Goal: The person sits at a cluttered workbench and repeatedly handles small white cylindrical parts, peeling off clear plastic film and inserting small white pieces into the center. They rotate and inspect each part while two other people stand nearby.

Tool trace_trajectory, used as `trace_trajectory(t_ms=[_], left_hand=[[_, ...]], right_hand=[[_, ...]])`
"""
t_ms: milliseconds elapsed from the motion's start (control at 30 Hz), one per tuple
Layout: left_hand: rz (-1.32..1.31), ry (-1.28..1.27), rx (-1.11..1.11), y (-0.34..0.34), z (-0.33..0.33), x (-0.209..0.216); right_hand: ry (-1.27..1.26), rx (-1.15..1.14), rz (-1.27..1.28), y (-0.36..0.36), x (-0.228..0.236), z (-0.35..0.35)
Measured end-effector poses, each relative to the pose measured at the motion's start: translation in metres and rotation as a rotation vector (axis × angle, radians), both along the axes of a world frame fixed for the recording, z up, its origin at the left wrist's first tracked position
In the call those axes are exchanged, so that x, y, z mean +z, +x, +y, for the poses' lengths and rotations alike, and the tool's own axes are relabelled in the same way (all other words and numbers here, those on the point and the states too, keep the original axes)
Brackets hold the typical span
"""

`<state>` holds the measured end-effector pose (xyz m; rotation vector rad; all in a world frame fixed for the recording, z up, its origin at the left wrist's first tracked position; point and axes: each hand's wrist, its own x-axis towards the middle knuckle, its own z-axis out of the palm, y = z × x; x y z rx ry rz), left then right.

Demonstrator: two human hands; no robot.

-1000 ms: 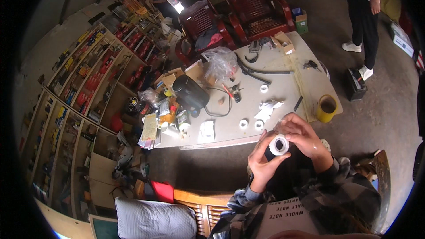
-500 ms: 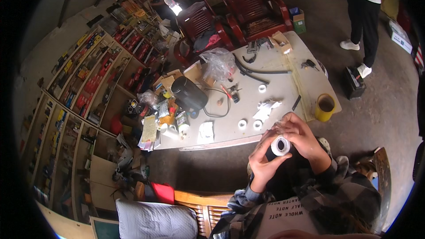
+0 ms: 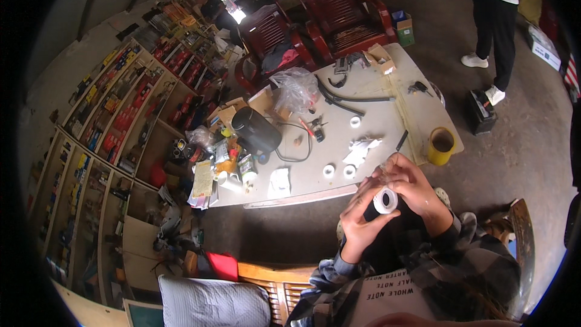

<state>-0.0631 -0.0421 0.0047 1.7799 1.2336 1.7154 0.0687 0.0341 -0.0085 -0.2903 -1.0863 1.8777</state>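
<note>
Both hands are together in front of my body, just past the table's near edge. My left hand [image 3: 362, 215] curls round a white roll of tape [image 3: 385, 210], thumb below and fingers above; its dark round hole faces up. My right hand [image 3: 413, 189] is closed at the roll's far side, its fingertips bunched against the left fingers. What those right fingertips pinch is too small and blurred to tell. Similar white rolls lie on the table close by, one [image 3: 324, 171] left of another [image 3: 345, 172], and a third [image 3: 351, 122] farther back. Crumpled white paper [image 3: 358, 151] lies beside them.
The pale table [image 3: 315, 189] carries a black cylinder [image 3: 257, 128], a clear plastic bag [image 3: 293, 89], black hoses [image 3: 342, 98] and a yellow cup [image 3: 440, 152]. Shelves [image 3: 100, 118] fill the left. A person [image 3: 497, 30] stands at the back right near a black battery [image 3: 482, 118].
My hands keep the same grip on the roll, which has shifted very slightly. The whole view has moved a little; nothing was let go.
</note>
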Motion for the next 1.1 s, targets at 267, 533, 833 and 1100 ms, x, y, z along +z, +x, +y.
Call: trace_trajectory(t_ms=[267, 533, 833, 1100], left_hand=[[-0.019, -0.056, 0.034, -0.003, -0.005, -0.002], [-0.045, -0.064, -0.009, 0.0, -0.006, 0.0], [-0.421, -0.066, 0.065, 0.001, 0.006, -0.004], [-0.518, 0.005, -0.039, 0.0, 0.015, -0.001]], right_hand=[[0.037, -0.073, -0.109, 0.001, 0.006, -0.004], [-0.053, -0.069, -0.011, -0.001, 0.006, -0.005], [0.137, -0.402, 0.15, 0.009, 0.035, -0.014], [0.14, -0.38, 0.165, 0.023, 0.045, -0.009]])
